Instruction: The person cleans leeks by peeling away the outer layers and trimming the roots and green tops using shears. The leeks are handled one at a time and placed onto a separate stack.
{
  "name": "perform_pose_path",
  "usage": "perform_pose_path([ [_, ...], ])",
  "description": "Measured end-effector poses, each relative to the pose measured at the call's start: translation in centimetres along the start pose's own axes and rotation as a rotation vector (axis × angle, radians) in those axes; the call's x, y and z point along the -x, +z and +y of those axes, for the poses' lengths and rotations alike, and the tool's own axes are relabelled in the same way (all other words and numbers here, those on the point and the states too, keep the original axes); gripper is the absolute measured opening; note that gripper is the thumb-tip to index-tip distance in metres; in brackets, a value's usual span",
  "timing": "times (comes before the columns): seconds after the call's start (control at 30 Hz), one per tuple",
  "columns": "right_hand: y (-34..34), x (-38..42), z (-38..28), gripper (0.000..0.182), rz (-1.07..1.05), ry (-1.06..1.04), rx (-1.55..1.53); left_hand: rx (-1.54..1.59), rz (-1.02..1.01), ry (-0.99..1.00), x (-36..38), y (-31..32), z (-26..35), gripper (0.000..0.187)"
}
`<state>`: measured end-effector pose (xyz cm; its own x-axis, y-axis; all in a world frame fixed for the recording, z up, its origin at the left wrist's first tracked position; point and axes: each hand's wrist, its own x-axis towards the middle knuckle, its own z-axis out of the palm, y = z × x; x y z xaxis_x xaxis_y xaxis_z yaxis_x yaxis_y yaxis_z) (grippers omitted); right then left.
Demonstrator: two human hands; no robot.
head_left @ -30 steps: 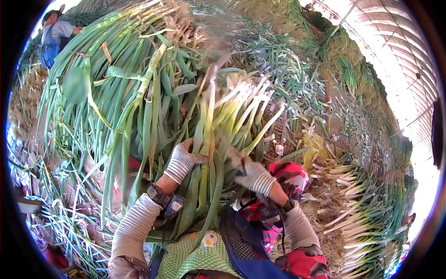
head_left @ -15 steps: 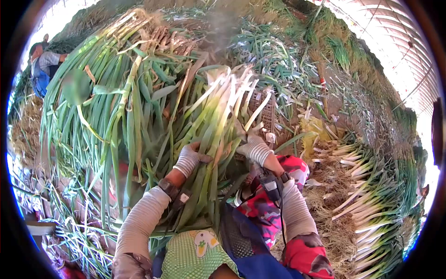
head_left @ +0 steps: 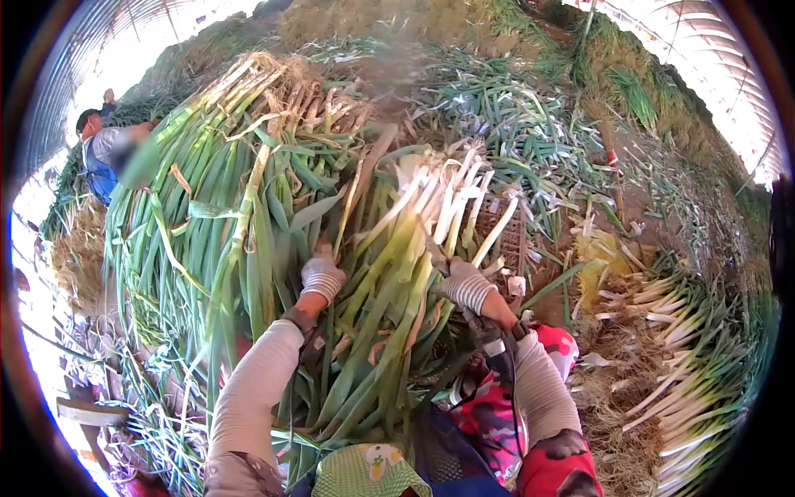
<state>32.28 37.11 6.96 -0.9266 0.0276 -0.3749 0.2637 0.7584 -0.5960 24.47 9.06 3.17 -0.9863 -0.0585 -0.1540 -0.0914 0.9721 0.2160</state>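
My left hand, in a pale ribbed glove, reaches with outstretched fingers into the leaves between the large stack of long green onions and the loose bundle of green onions before me. That bundle lies with its white ends away from me and its leaves towards my lap. At its right side my right hand, gloved as well, is closed on a dark blade-like tool, which points up over the stalks. The tool's handle is hidden in the hand.
A brown plastic crate stands behind the bundle. To the right lies a row of trimmed green onions, with dry roots and yellow netting near it. Leaf scraps cover the ground. A person is at far left.
My left hand has moved off the middle of the bundle to its left edge. My right hand stays by the bundle's right side with the tool. The view has shifted, so the scene sits lower and farther right.
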Motion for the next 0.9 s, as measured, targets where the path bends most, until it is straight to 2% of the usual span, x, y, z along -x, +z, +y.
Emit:
perform_pose_path([
  [0.03, -0.2, 0.5, -0.7, 0.053, 0.087, 0.062, 0.053, -0.038, -0.137, -0.093, -0.7, 0.7, 0.0, 0.06],
  [0.07, -1.1, 1.5, -0.9, 0.05, 0.155, 0.047, 0.057, -0.101, -0.285, -0.077, -1.7, 1.2, -0.2, 0.058],
  [0.1, -1.1, 1.2, -0.7, 0.05, 0.135, 0.092, 0.076, -0.039, -0.249, -0.031, -1.7, 1.4, -0.3, 0.057],
  [0.17, 0.0, 2.3, -0.6, 0.054, -0.03, -0.231, -0.116, 0.094, -0.173, 0.065, -1.4, 2.1, -0.4, 0.056],
  [0.2, 2.2, 2.1, -0.2, 0.058, -0.156, -0.322, 0.003, 0.325, -0.182, 0.115, -0.9, 1.6, 0.0, 0.052],
  [0.23, 1.4, 4.3, -2.7, 0.055, -0.262, -0.264, 0.044, 0.32, -0.125, 0.184, -0.5, 0.4, 1.1, 0.044],
  [0.3, 2.1, 5.1, -2.8, 0.054, -0.107, -0.206, 0.103, 0.307, -0.005, 0.313, -0.5, -2.0, 3.6, 0.029],
  [0.37, 0.1, 4.9, -1.4, 0.054, 0.085, -0.181, -0.203, 0.071, -0.024, 0.489, -3.7, -5.6, 6.1, 0.048],
  [0.4, -0.6, 4.0, 0.0, 0.054, 0.132, -0.155, -0.262, -0.048, 0.096, 0.592, -5.8, -9.4, 9.0, 0.045],
  [0.43, -1.3, 3.7, 0.4, 0.056, 0.268, -0.11, -0.14, -0.18, 0.239, 0.681, -7.7, -13.5, 11.9, 0.043],
  [0.47, -1.2, 3.3, 1.0, 0.057, 0.269, -0.088, -0.095, -0.308, 0.396, 0.748, -9.8, -17.4, 14.8, 0.043],
  [0.5, -0.9, 2.7, 1.5, 0.058, 0.274, -0.062, -0.05, 0.187, 0.256, 0.692, -12.1, -21.9, 17.3, 0.045],
  [0.53, -0.7, 2.2, 1.7, 0.058, 0.241, -0.068, -0.053, -0.337, 0.453, 0.864, -13.7, -26.1, 18.9, 0.045],
  [0.57, -0.4, 1.8, 1.9, 0.059, 0.205, -0.069, -0.057, -0.829, 0.776, 0.986, -15.3, -30.4, 20.4, 0.045],
  [0.63, -0.4, 2.2, 2.1, 0.058, 0.192, -0.038, -0.065, -0.316, 0.788, 1.445, -19.4, -29.3, 15.3, 0.035],
  [0.67, -0.8, 2.5, 1.8, 0.056, 0.22, -0.007, -0.074, -0.266, 0.523, 1.182, -15.0, -29.1, 13.5, 0.031],
  [0.7, -1.0, 2.7, 1.6, 0.055, 0.252, 0.02, -0.087, -0.239, 0.299, 0.835, -10.4, -28.9, 11.6, 0.028],
  [0.73, -0.8, 2.7, 1.8, 0.056, 0.242, 0.016, -0.112, -0.271, 0.149, 0.519, -5.5, -28.9, 9.8, 0.027],
  [0.77, -0.4, 2.6, 2.1, 0.056, 0.224, -0.031, -0.094, -0.706, 0.207, 0.564, -11.6, -25.7, 2.2, 0.028],
  [0.8, 0.0, 2.6, 2.4, 0.057, 0.203, -0.076, -0.071, -0.713, 0.225, 0.447, -11.5, -22.9, -3.7, 0.025],
  [0.83, 0.6, 2.6, 2.5, 0.058, 0.182, -0.12, -0.044, -0.963, 0.174, 0.474, -10.1, -20.5, -8.6, 0.021],
  [0.87, 1.5, 2.7, 2.0, 0.056, 0.168, -0.153, -0.098, -0.505, 0.075, 0.192, -6.4, -19.4, -10.2, 0.024],
  [0.9, 2.2, 3.4, 0.5, 0.056, 0.102, -0.2, -0.121, -0.049, 0.11, -0.08, -2.6, -18.3, -11.8, 0.039],
])
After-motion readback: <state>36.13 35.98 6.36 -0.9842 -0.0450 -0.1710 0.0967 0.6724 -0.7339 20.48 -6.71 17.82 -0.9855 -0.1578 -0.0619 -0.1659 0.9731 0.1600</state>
